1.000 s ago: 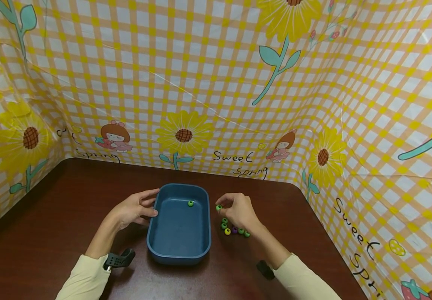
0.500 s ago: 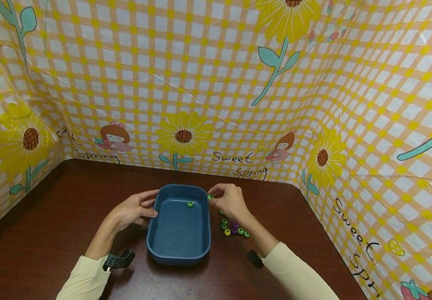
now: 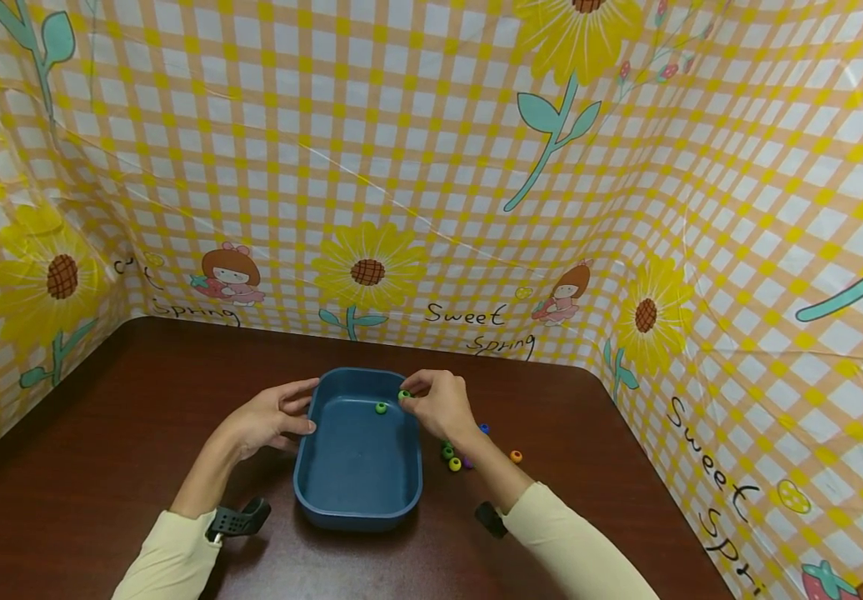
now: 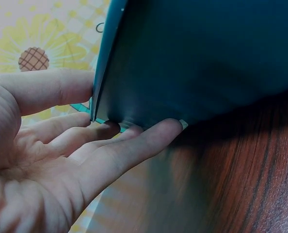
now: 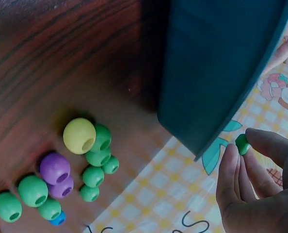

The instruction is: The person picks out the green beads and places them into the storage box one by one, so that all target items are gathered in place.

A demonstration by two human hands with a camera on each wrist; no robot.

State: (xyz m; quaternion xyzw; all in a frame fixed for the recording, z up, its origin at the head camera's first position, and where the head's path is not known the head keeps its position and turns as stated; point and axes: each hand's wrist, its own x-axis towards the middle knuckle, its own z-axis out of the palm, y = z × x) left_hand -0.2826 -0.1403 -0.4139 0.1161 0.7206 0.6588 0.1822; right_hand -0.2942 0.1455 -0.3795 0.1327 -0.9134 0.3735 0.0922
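Note:
My right hand (image 3: 441,407) pinches a green bead (image 3: 405,395) between thumb and index fingertips, over the right rim of a blue rectangular tub (image 3: 358,515). In the right wrist view, the pinched bead (image 5: 242,144) shows just past the tub's rim. Another green bead (image 3: 381,408) lies inside the tub, near its far end. My left hand (image 3: 272,418) holds the tub's left side, its thumb at the rim. Seen from the left wrist, the other fingers (image 4: 129,153) stretch along the outer wall.
Right of the tub lie loose beads: a yellow bead (image 5: 79,136), purple ones (image 5: 55,168) and several green ones (image 5: 33,191). Farther right are a blue bead (image 3: 484,428) and an orange bead (image 3: 516,457). A checked sunflower cloth (image 3: 461,250) encloses the dark wooden table (image 3: 199,375).
My right hand has carried the green bead leftward from beside the tub to over its right rim. The left hand and the tub have stayed in place.

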